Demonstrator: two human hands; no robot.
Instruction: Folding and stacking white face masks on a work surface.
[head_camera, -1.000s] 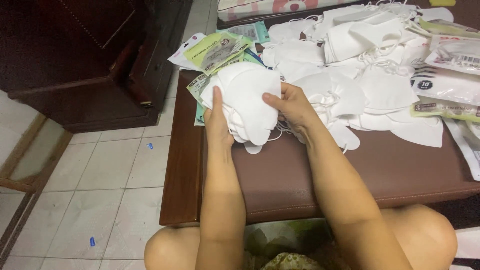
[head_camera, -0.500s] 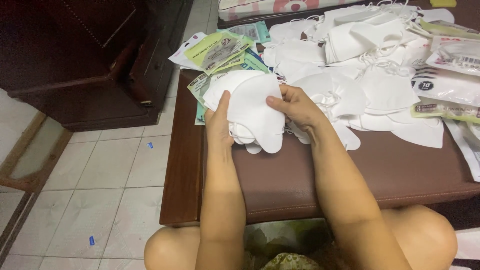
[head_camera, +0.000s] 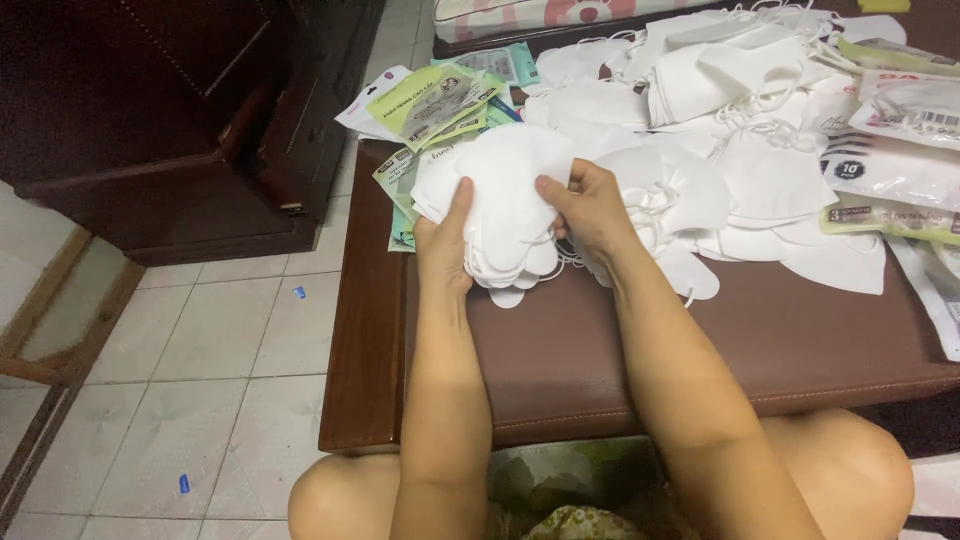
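Note:
A stack of white face masks (head_camera: 505, 205) is held between both hands above the left part of a brown padded bench (head_camera: 760, 340). My left hand (head_camera: 445, 245) grips the stack's left side, thumb up over the top mask. On the right side my right hand (head_camera: 590, 205) pinches the stack, fingers curled over its upper edge. Several more loose white masks (head_camera: 750, 170) lie spread over the bench behind and to the right of the hands.
Green and teal flat packets (head_camera: 440, 100) lie fanned at the bench's far left corner. Clear packaged mask bags (head_camera: 900, 170) sit at the right edge. A dark wooden cabinet (head_camera: 170, 120) stands to the left on a pale tiled floor (head_camera: 200, 370). My bare knees show below.
The mask stack has shifted slightly toward me and turned flatter. My right hand slid from the stack's right side up onto its upper edge.

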